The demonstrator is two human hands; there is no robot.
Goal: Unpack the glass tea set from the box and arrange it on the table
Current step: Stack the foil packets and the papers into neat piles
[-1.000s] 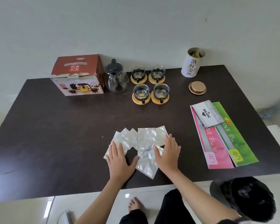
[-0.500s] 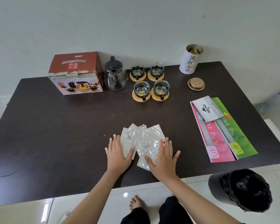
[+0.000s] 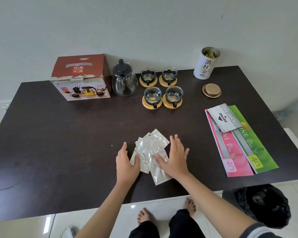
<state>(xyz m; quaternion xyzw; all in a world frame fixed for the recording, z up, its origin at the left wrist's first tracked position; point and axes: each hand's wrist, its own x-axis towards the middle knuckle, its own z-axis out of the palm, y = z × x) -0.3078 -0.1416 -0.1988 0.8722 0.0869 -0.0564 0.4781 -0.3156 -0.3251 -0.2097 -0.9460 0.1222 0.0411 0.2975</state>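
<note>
Since a moment ago I have drawn the silver packets (image 3: 150, 152) in from a loose fan into a tighter, overlapping heap at the near middle of the bench (image 3: 62, 134), and my hands have closed in on either side of it. My left hand (image 3: 126, 162) stands on its edge against the heap's left side, fingers (image 3: 123, 149) held together and pointing away from me, the thumb touching the nearest packets. My right hand (image 3: 175, 159) lies flat, palm down, over the heap's right side, its fingers spread, with the thumb resting on top of the foil; neither hand is pinching anything. The glass tea set stands at the far side of the bench. The red box (image 3: 81, 78) sits far left with its torn top flaps shut, and the glass teapot (image 3: 124, 83) with its black lid is just beside it on the right. Right of the teapot, four glass cups (image 3: 161, 86) sit upright, each on its own round wooden coaster, in two rows of two. Further right, near the far edge, an open white tea canister (image 3: 206, 63) stands upright, and its gold lid (image 3: 211, 90) lies on the bench nearer to me, apart from it. On the right side lie a pink pad (image 3: 234, 152) and a green pad (image 3: 253, 143) side by side, with a grey stamp pad packet (image 3: 224, 118) lying across their far ends.
</note>
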